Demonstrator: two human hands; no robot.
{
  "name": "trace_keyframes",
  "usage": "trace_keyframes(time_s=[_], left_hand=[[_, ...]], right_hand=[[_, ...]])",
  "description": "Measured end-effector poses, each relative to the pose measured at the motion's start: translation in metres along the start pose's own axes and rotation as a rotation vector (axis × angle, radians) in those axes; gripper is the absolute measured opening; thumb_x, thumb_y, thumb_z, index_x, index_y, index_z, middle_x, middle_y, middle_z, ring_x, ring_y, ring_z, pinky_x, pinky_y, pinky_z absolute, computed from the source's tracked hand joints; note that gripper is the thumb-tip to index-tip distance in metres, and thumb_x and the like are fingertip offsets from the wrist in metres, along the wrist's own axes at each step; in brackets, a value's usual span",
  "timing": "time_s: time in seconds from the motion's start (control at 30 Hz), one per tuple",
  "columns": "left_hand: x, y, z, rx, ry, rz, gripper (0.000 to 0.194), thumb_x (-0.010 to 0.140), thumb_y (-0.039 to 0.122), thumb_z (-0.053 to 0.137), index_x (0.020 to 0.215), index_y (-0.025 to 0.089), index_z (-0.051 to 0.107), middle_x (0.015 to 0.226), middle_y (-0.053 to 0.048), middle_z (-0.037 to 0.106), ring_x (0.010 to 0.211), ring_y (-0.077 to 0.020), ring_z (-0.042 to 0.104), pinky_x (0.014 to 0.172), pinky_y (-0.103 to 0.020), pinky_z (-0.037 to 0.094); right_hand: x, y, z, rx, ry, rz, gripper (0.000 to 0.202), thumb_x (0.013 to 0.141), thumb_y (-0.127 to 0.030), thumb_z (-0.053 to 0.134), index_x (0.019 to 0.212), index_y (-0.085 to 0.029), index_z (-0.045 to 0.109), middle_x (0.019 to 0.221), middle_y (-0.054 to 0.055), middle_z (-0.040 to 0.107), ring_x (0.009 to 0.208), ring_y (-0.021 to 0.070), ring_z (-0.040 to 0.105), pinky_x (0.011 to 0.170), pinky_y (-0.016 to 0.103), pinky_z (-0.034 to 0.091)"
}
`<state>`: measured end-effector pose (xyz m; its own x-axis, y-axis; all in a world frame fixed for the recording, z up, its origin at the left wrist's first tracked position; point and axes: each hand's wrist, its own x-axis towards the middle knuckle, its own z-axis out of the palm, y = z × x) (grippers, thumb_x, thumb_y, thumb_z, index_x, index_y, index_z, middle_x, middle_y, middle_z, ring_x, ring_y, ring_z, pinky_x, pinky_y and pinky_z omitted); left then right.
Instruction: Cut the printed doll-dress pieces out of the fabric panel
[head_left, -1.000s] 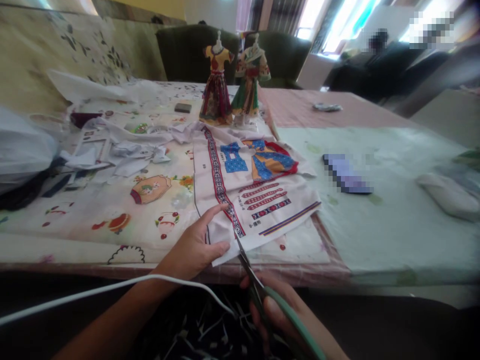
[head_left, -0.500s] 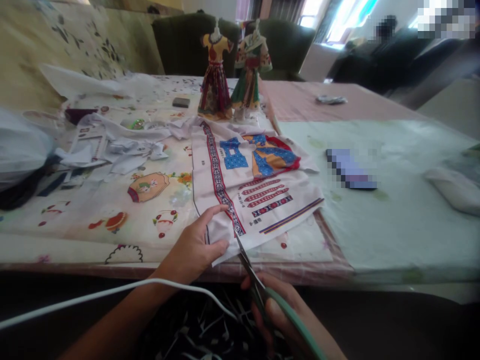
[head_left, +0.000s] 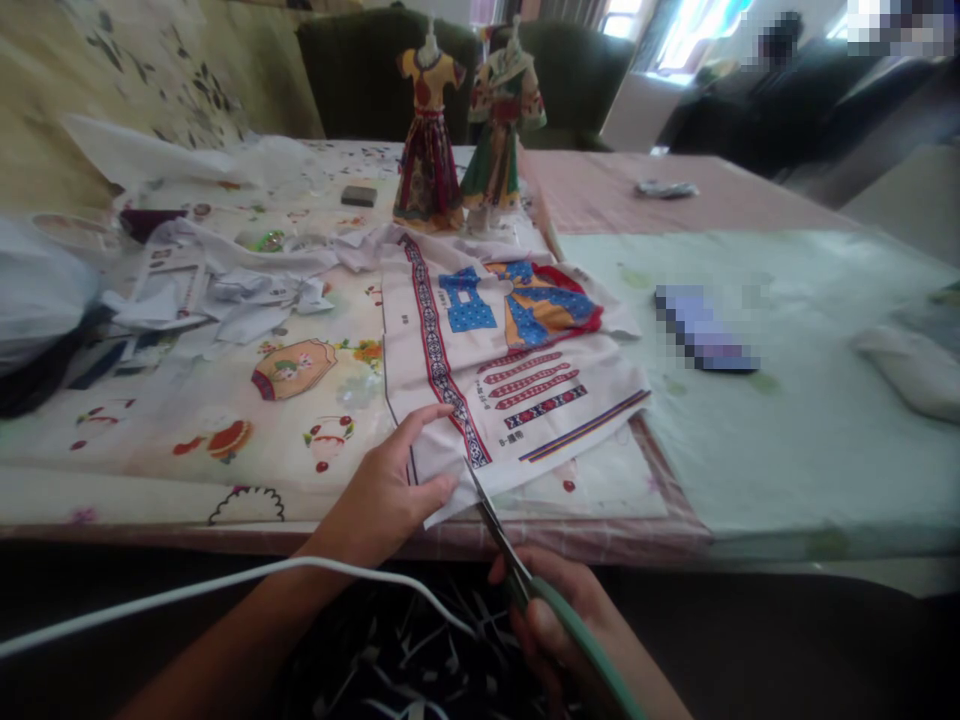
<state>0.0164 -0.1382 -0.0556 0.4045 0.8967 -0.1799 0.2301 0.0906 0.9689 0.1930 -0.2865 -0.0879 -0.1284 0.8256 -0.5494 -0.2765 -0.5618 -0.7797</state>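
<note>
A white printed fabric sheet [head_left: 495, 335] lies on the table in front of me, with blue and yellow garment pieces and red patterned strips on it. My left hand [head_left: 394, 480] holds the sheet's near left corner between thumb and fingers, beside a long patterned band [head_left: 435, 350]. In my right hand [head_left: 566, 605] is a pair of scissors [head_left: 504, 535] with green handles. The scissor tips reach the fabric at the lower end of that band, just right of my left thumb. Part of the handles is hidden by my fingers.
Two small dress forms in costumes, one yellow and maroon [head_left: 429, 130], one green [head_left: 501, 140], stand at the back. White fabric scraps [head_left: 247, 295] lie to the left, near a white plastic bag [head_left: 45, 290]. A pixelated phone-like object [head_left: 705, 330] is at right. A white cable [head_left: 262, 572] crosses my forearm.
The scissor tips have shifted slightly up and left at the fabric's near edge. My left hand keeps its hold on the corner. The camera view has moved a little.
</note>
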Motion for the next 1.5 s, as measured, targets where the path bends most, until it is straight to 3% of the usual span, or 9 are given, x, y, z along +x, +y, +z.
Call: trace_keyframes(time_s=[0.1,0.27,0.37,0.47,0.53,0.77,0.97,1.1,1.5], left_hand=[[-0.004,-0.001,-0.007,0.256,-0.003,0.11,0.058,0.08,0.024,0.075,0.137,0.025,0.062,0.102,-0.004,0.07,0.081,-0.0203,0.064,0.076,-0.032,0.054],[-0.016,-0.012,-0.024,0.692,0.175,0.466,0.055,0.081,0.034,0.081,0.133,0.031,0.065,0.122,-0.008,0.056,0.112,-0.0288,0.057,0.098,-0.046,0.049],[-0.017,-0.023,-0.024,0.781,0.121,0.71,0.051,0.078,0.041,0.084,0.125,0.03,0.068,0.139,-0.011,0.048,0.128,-0.0348,0.047,0.108,-0.052,0.04],[-0.013,-0.029,-0.017,0.779,0.03,0.843,0.023,0.086,0.03,0.077,0.108,0.024,0.072,0.129,-0.011,0.058,0.119,-0.0307,0.054,0.102,-0.048,0.041],[-0.01,-0.03,-0.013,0.774,0.008,0.874,0.006,0.089,0.02,0.071,0.095,0.022,0.072,0.116,-0.009,0.065,0.109,-0.0269,0.058,0.096,-0.044,0.042],[-0.009,-0.029,-0.012,0.743,-0.037,0.914,0.007,0.094,0.014,0.064,0.09,0.018,0.067,0.098,-0.006,0.068,0.095,-0.0213,0.058,0.087,-0.038,0.041],[-0.009,-0.027,-0.013,0.711,-0.085,0.869,0.005,0.095,0.015,0.062,0.096,0.018,0.066,0.097,-0.005,0.069,0.09,-0.0202,0.057,0.083,-0.035,0.042],[-0.008,-0.027,-0.013,0.711,-0.089,0.858,0.015,0.093,0.013,0.064,0.107,0.017,0.068,0.098,-0.006,0.069,0.091,-0.0213,0.057,0.082,-0.035,0.042],[-0.007,-0.027,-0.014,0.716,-0.098,0.844,0.008,0.094,0.014,0.063,0.095,0.019,0.069,0.095,-0.005,0.067,0.089,-0.0203,0.057,0.079,-0.036,0.042]], right_hand=[[0.001,0.0,0.001,0.006,-0.008,0.01,0.076,0.064,-0.082,0.078,0.102,-0.017,0.064,0.048,-0.012,0.039,0.039,0.0047,0.031,0.037,0.015,0.026],[0.003,0.001,0.0,-0.052,-0.034,-0.023,0.078,0.069,-0.085,0.071,0.106,-0.016,0.062,0.048,-0.012,0.04,0.039,0.0056,0.031,0.037,0.017,0.026],[0.002,0.001,0.0,-0.101,-0.052,-0.064,0.08,0.07,-0.087,0.067,0.107,-0.016,0.062,0.052,-0.01,0.042,0.041,0.0061,0.033,0.039,0.018,0.028],[0.0,-0.001,0.0,-0.104,-0.042,-0.063,0.08,0.071,-0.086,0.067,0.109,-0.016,0.063,0.058,-0.008,0.045,0.045,0.0067,0.036,0.043,0.018,0.03],[-0.002,-0.002,0.001,-0.095,-0.027,-0.047,0.077,0.073,-0.084,0.068,0.11,-0.017,0.063,0.058,-0.008,0.046,0.046,0.0073,0.038,0.044,0.019,0.031],[0.006,0.009,0.001,-0.094,-0.038,-0.108,0.071,0.077,-0.08,0.067,0.109,-0.016,0.062,0.054,-0.009,0.046,0.041,0.0064,0.036,0.04,0.018,0.03],[0.005,0.003,0.006,-0.101,-0.012,-0.101,0.071,0.078,-0.079,0.068,0.109,-0.015,0.062,0.053,-0.01,0.043,0.042,0.0061,0.035,0.042,0.017,0.028],[0.002,-0.006,0.012,-0.101,0.026,-0.088,0.073,0.075,-0.081,0.07,0.107,-0.015,0.063,0.052,-0.01,0.041,0.043,0.0068,0.034,0.042,0.018,0.028],[-0.001,-0.004,0.015,0.008,0.058,-0.01,0.066,0.069,-0.075,0.08,0.099,-0.018,0.062,0.047,-0.013,0.039,0.04,0.0044,0.028,0.039,0.017,0.02]])
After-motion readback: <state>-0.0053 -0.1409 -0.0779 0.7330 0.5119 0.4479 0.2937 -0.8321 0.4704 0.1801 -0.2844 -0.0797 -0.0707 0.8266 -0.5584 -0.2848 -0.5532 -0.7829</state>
